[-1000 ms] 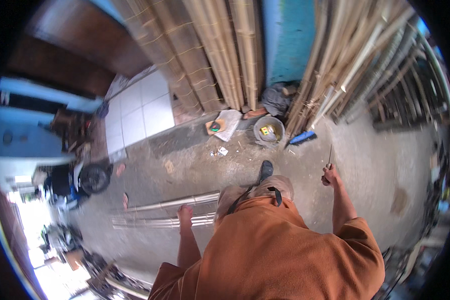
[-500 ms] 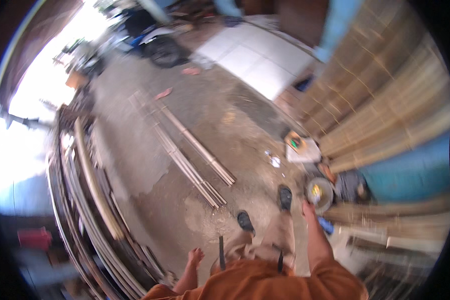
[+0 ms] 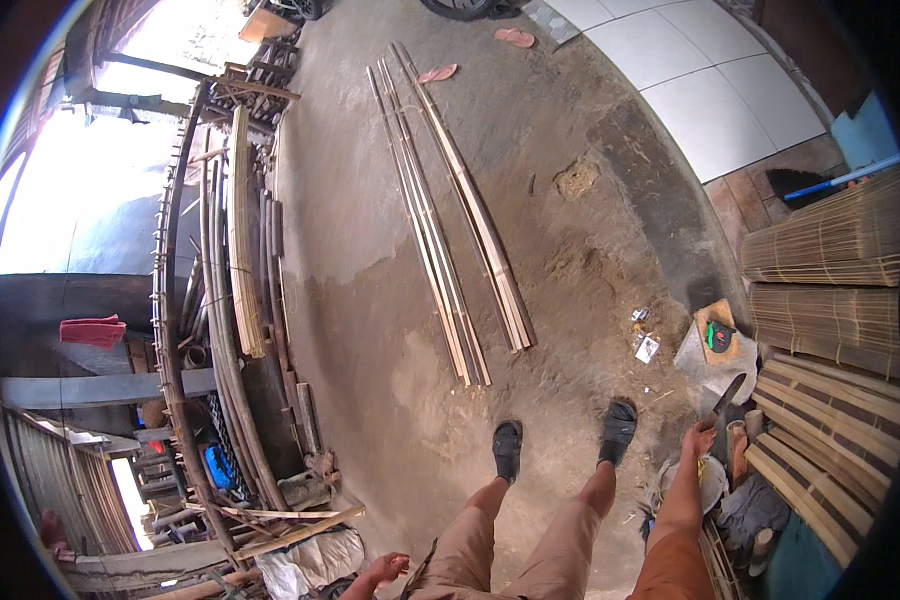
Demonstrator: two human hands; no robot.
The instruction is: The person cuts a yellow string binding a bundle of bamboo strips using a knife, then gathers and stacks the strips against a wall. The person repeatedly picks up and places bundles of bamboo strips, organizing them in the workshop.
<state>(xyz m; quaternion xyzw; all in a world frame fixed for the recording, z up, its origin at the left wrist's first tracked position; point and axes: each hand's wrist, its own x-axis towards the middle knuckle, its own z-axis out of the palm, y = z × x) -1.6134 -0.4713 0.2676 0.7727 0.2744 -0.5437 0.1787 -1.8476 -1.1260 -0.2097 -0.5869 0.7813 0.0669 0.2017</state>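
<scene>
My right hand (image 3: 699,441) grips a knife (image 3: 728,399) with a dark, broad blade that points up and away from me. It hangs above a round pale basin (image 3: 708,482), which my forearm partly covers. Low beside my left thigh is my left hand (image 3: 385,569), its fingers loosely bent and apart, with nothing in them. On the concrete floor ahead of my sandalled feet lie two bundles of long split bamboo strips: a left bundle (image 3: 428,230) and a right bundle (image 3: 475,225).
At the right stand rolled bamboo blinds (image 3: 825,235) and slatted bamboo (image 3: 820,440). A pale block (image 3: 692,345) with a green and black item sits near them. Bamboo poles (image 3: 218,300) line a rack at the left. Pink sandals (image 3: 515,38) lie far ahead, beside white tiles (image 3: 705,115).
My view has turned and shifted, so the bamboo bundles appear farther up and to the right. The knife now shows plainly in my right hand, which has moved right in view.
</scene>
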